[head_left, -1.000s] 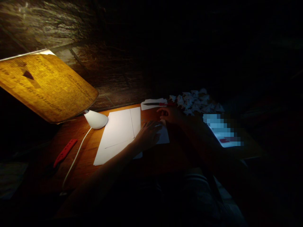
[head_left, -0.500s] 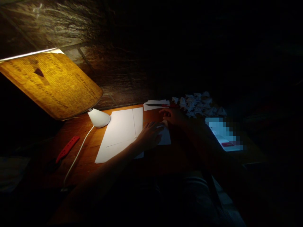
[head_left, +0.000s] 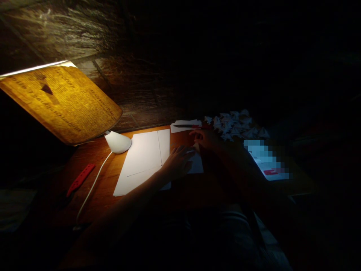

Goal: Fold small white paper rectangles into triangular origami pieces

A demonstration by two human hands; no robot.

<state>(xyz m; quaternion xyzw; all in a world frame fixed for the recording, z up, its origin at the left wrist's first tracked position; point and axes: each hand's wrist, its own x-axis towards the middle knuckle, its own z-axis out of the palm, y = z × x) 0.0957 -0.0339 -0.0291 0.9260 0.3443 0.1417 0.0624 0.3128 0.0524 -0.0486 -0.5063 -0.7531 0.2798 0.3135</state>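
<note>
Small sheet (head_left: 198,166): white, bluish in shadow, partly covered, right of the large line-marked sheets (head_left: 146,150).
Left grip (head_left: 177,160): palm down over the small sheet, fingers slightly bent; cannot tell if they pinch it.
Right grip (head_left: 208,138): curled near the sheet's far edge; its hold is too dark to tell.
Surface (head_left: 108,176): wooden; lamp (head_left: 76,107), red tool (head_left: 81,180), folded papers (head_left: 234,123), glowing screen (head_left: 266,162).
Room: dark, stone wall (head_left: 73,34).
</note>
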